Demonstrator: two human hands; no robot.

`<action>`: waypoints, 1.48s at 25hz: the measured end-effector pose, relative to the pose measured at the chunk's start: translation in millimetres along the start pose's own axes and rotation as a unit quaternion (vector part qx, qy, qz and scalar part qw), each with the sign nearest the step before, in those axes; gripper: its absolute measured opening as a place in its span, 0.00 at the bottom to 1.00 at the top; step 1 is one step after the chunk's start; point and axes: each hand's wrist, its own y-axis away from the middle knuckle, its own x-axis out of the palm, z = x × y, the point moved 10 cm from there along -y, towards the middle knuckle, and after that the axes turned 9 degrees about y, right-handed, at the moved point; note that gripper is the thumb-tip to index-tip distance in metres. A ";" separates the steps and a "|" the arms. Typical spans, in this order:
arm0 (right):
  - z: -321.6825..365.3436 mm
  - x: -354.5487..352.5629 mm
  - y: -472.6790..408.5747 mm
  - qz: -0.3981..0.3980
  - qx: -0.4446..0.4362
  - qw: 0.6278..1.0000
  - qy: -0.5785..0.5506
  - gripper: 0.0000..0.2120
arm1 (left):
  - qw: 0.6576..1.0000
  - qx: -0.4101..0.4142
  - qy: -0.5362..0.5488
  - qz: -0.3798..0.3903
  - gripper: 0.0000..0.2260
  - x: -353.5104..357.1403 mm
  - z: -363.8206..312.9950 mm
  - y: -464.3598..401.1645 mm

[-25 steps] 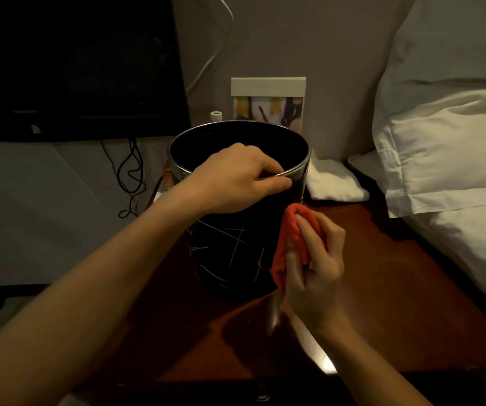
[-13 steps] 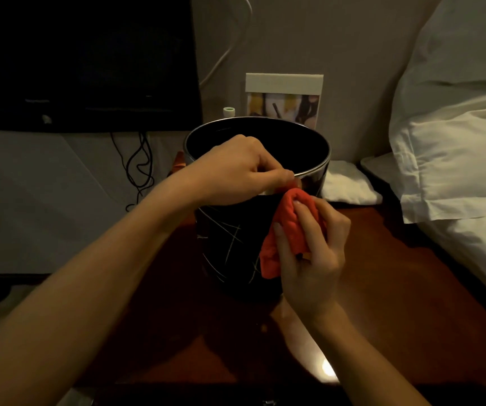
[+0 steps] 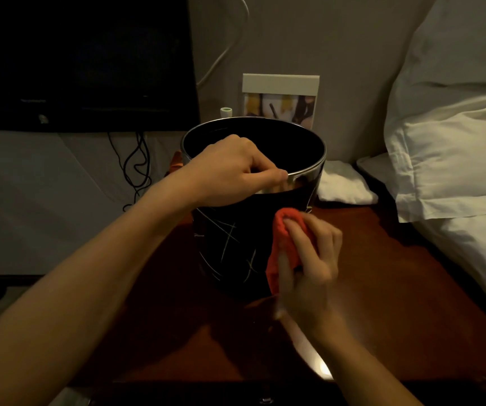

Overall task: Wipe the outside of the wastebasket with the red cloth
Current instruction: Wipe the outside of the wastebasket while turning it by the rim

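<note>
Ideally, with the left hand (image 3: pixel 230 171) gripping the rim of the wastebasket (image 3: pixel 235 244) on the table (image 3: pixel 396 303), the right hand (image 3: pixel 309 259) pressing the bunched red cloth (image 3: pixel 287 238) on its near right wall should rub firmly and turn it.

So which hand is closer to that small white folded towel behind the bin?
Left. The left hand grips the wastebasket rim, its fingertips just across from the white towel. The right hand holds the red cloth lower down.
</note>
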 end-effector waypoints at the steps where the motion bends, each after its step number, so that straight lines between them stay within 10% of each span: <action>1: 1.5 -4.4 -12.6 -0.011 0.000 1.000 0.001 0.13 | 1.000 0.000 0.000 -0.002 0.17 -0.9 0.8 0.4; 16: -4.0 7.8 23.5 0.069 0.011 0.997 -0.022 0.16 | 0.998 0.064 0.009 -0.009 0.12 -11.6 -9.3 6.6; 22: -6.8 -17.2 -25.8 -0.012 0.054 0.998 -0.038 0.17 | 0.993 0.029 -0.112 0.002 0.15 -2.6 -14.8 -0.7; 26: -0.1 -3.8 -33.1 -0.020 0.031 0.998 -0.045 0.16 | 0.983 0.022 -0.155 -0.100 0.17 1.4 -16.0 0.9; 37: 0.9 24.3 13.4 0.072 0.030 0.996 -0.033 0.16 | 0.990 0.057 -0.064 -0.115 0.10 -14.2 -4.0 7.6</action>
